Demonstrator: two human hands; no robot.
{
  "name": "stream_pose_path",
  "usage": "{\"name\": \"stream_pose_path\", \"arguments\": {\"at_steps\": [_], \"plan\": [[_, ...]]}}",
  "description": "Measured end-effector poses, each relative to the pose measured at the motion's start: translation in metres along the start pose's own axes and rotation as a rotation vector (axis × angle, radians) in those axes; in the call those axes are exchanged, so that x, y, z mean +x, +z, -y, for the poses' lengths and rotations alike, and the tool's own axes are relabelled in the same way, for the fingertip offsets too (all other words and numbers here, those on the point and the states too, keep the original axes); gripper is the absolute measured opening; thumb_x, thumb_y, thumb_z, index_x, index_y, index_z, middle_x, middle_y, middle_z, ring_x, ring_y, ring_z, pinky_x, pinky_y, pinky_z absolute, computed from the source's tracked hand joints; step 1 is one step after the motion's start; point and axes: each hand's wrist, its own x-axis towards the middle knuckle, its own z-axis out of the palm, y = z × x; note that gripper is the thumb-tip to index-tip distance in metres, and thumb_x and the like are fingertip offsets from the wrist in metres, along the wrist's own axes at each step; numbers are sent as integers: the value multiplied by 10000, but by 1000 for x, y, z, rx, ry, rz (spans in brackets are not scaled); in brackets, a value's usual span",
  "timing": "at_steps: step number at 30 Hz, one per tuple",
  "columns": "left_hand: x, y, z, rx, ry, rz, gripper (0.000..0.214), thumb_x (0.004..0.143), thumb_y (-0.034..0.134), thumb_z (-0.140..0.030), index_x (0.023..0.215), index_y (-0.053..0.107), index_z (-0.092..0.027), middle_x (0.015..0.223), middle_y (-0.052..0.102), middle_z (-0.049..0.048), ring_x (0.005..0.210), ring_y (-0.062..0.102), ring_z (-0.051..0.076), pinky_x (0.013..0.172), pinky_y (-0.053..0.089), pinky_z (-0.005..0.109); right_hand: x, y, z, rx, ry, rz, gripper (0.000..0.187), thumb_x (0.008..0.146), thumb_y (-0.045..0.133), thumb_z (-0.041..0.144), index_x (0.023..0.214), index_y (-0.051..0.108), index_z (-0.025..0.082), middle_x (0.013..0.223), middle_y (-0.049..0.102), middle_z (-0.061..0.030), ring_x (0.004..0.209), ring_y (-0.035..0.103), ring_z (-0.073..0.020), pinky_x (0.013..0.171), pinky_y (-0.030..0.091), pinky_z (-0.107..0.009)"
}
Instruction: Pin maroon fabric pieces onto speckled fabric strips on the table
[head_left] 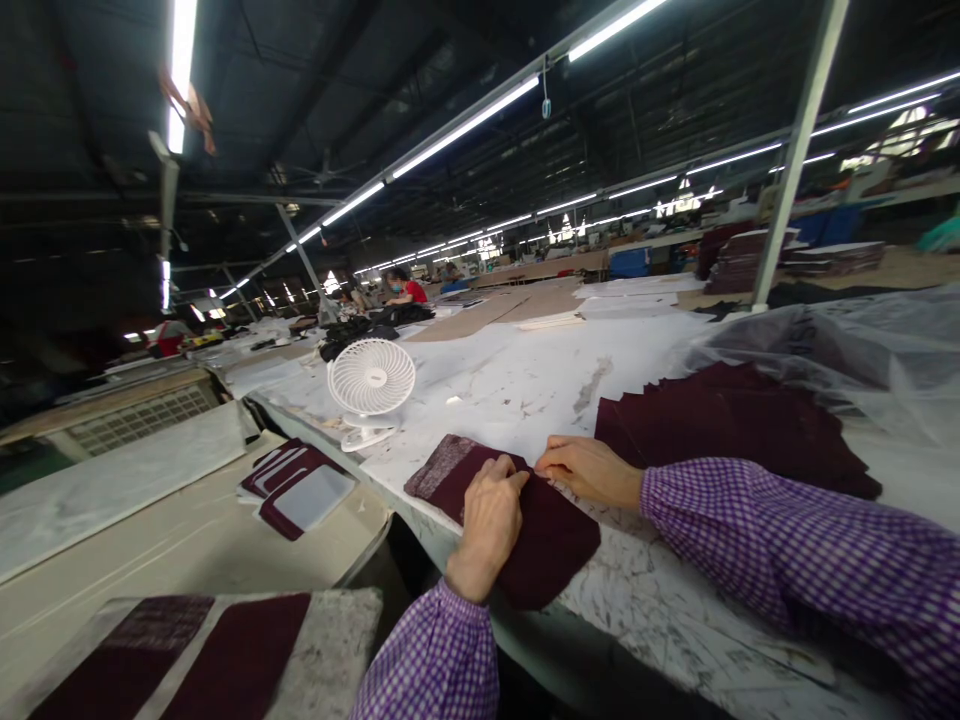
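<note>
A dark maroon fabric piece (551, 545) with a speckled greyish section at its far left end lies over the near edge of the white-covered table. On top of it rests my left hand (491, 505), fingers bent and together, pressing and gripping the cloth near its upper edge. My right hand (589, 468) pinches the same edge between thumb and fingertips, close beside the left fingers. Whatever small detail sits in that pinch is hidden. To the right, a fanned stack of maroon fabric pieces (735, 425) lies partly under my right forearm.
A white fan (371, 378) stands at the table's left edge. Maroon pieces with pale panels (304, 495) lie on a beige surface lower left; more maroon cloth (240, 650) lies on a mottled board. Clear plastic sheeting (885, 350) and a metal post (799, 160) are right. A person (411, 290) works farther back.
</note>
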Motion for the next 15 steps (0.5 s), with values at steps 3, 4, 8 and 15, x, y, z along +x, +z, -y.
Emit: {"name": "stream_pose_path", "arguments": {"at_steps": [3,4,8,15], "plan": [[0,-1,-1,33,3,19,350,878,361,-113,1004,663,-239,903,574,57,817,496,187,739,420,299,-1,0,4,20,-53,-37,289,877,404,192,1014,657,218,975,632,-48,860,574,-180,740,421,-272],[1,-1,-1,42,3,22,351,878,361,-111,1007,661,-237,914,576,57,827,500,188,744,421,299,-1,0,5,29,-88,-53,305,880,394,187,1060,639,214,1003,638,-53,905,567,-193,778,424,-289],[1,-1,-2,54,1,24,334,883,366,-123,1004,658,-229,972,586,59,853,513,189,760,425,299,-1,3,10,58,-170,-62,341,886,372,178,1140,596,219,1028,656,-58,954,556,-212,872,412,-353],[-3,-8,5,-68,-51,8,271,864,435,-134,1009,651,-209,913,619,57,869,545,189,770,435,292,0,4,11,-22,-223,-24,338,866,361,120,1095,605,173,970,661,-80,887,572,-202,886,402,-369]]}}
